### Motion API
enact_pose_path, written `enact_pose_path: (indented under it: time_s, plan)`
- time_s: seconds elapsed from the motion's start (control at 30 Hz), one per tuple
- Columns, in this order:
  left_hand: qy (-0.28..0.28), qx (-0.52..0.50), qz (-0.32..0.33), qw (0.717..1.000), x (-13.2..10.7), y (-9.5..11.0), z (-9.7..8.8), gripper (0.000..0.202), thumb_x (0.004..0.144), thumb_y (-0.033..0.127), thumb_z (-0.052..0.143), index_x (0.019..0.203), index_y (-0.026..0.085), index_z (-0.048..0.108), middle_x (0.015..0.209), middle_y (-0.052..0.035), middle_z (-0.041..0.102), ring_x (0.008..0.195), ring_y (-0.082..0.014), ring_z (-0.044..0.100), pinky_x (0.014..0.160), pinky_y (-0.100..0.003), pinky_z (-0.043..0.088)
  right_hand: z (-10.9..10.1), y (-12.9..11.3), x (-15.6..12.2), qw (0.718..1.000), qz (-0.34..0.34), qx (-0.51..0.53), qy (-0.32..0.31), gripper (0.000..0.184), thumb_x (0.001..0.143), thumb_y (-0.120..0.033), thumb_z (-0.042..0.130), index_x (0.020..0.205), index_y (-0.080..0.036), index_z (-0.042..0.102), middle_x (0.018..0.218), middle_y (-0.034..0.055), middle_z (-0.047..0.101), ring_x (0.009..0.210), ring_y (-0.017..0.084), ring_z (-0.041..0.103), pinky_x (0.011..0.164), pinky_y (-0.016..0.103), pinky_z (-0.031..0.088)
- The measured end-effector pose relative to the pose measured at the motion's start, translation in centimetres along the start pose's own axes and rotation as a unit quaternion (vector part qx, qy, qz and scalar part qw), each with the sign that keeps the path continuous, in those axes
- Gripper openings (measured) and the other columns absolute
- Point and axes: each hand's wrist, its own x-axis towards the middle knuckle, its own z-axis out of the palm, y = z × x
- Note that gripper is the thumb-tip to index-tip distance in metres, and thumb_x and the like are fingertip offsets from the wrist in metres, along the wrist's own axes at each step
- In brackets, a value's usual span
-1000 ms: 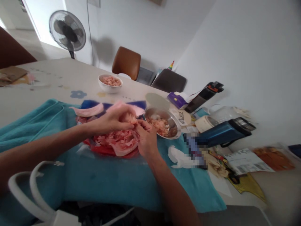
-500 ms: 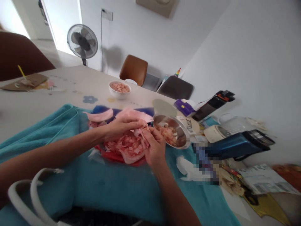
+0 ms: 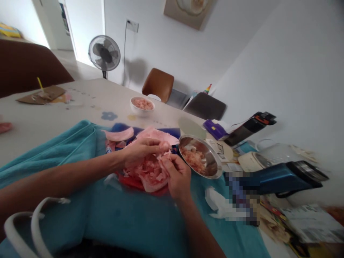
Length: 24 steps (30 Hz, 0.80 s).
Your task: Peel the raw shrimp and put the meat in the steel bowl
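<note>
Btw L hand (image 3: 139,152) & R hand (image 3: 177,176), pink pulp (image 3: 150,175) partly hidden.

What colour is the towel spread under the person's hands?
Teal, a blue-green. The towel shows best in the head view, the only one here.

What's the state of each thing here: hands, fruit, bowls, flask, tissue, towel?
left hand: closed on the pink fruit from above
right hand: fingers pinching the fruit's near edge
pink fruit: torn open, flesh exposed
metal bowl: tilted, partly filled with pink pieces
white bowl: upright, holds pink pieces
blue flask: lying on its side, lid on
tissue: crumpled
teal towel: spread out under the fruit
</note>
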Motion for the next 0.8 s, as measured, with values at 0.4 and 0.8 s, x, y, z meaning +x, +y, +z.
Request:
enact_pose_path:
  time_s: [0.4,0.8]
  plan:
    - [-0.021,-0.012,0.028,0.999,-0.2,3.6,-1.1,0.023,0.087,0.031,0.070,0.089,0.009,0.071,0.083,-0.0052,0.063,0.071,-0.0110,0.060,0.062,-0.022,0.055,-1.0,0.1,0.6,0.979,-0.097,-0.160,0.085,0.018,0.084,-0.038,0.063,0.081,-0.021,0.070,0.074,-0.0004,0.071,0.069,0.015,0.063,0.067,0.027,0.052]
    - [-0.070,0.015,0.002,0.997,-0.3,3.3,-1.1,0.018,0.083,0.026,0.073,0.094,0.011,0.072,0.073,-0.0024,0.060,0.069,-0.0115,0.060,0.065,-0.024,0.056,-1.2,0.2,0.5,0.968,-0.159,-0.190,0.039,0.025,0.093,-0.029,0.054,0.110,-0.026,0.071,0.111,0.0039,0.074,0.103,0.019,0.067,0.091,0.035,0.052]
